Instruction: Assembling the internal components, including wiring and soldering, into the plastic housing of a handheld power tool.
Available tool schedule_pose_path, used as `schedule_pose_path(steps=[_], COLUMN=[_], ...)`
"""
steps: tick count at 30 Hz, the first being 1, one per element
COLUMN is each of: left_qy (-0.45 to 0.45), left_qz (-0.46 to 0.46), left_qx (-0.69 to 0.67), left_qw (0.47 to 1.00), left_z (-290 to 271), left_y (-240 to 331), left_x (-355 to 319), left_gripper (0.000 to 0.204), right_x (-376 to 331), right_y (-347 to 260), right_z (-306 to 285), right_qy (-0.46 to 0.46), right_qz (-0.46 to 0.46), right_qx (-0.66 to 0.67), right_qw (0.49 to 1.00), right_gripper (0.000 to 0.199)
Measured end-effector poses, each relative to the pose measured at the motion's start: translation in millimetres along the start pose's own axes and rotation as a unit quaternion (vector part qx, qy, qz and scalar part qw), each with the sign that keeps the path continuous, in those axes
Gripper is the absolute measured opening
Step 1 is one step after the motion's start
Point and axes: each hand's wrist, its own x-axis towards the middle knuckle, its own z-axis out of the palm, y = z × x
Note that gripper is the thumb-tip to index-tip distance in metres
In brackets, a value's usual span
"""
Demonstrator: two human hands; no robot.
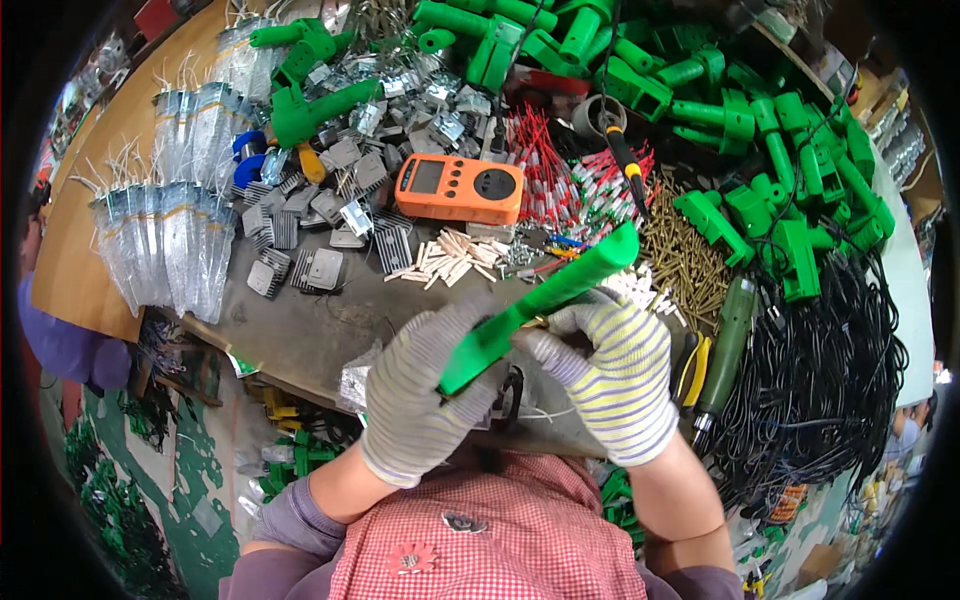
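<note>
Below the orange meter (460,188), a green plastic part (572,280) was held up slantwise over the surface (265,325), its rounded end up toward the right. The left hand (420,370) was clamped around the wide lower end. The right hand (622,375) was bent in at the part's middle, thumb and fingers drawn close together; whether they pinched something small there could not be told. Both hands wore striped gloves.

Just below the meter lay a heap of pale sticks (455,257). Grey finned metal blocks (325,205) were piled to its left, with clear-wrapped bundles (165,240) farther out that way. Red-wired components (535,145) sat just to its right, brass-coloured screws (688,245) farther right, and coiled black cables (810,390) well to its lower right.
</note>
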Motion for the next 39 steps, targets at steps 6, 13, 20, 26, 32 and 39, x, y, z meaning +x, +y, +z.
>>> schedule_pose_path(steps=[6,13,20,26,32,39], left_qy=[-0.138,-0.282,-0.354,-0.356,-0.361,-0.31], left_qz=[-0.097,-0.255,0.088,0.089,0.061,0.057], left_qx=[-0.05,-0.393,0.079,0.068,0.105,0.128], left_qw=[0.984,0.837,0.928,0.928,0.925,0.94], left_z=[-47.5,-19.2,8.9,-1.8,-3.9,0.6], left_y=[11.0,2.3,-23.6,-37.3,-29.7,-25.2], left_x=[45.6,50.8,12.9,10.1,2.6,-3.6], left_gripper=[0.076,0.083,0.109,0.113,0.109,0.109], right_x=[-0.5,-42.4,-87.0,-96.5,-84.2,-64.3], right_y=[0.5,-4.8,5.8,27.3,34.8,34.2], right_z=[-50.3,-74.2,-66.9,-22.5,-26.7,-25.2], right_qy=[0.165,-0.124,-0.034,-0.077,-0.135,-0.111], right_qz=[-0.303,-0.278,-0.109,-0.052,-0.07,-0.118], right_qx=[-0.345,-0.32,-0.216,-0.253,-0.268,-0.24], right_qw=[0.873,0.897,0.97,0.963,0.951,0.957], right_gripper=[0.033,0.026,0.032,0.039,0.035,0.029])
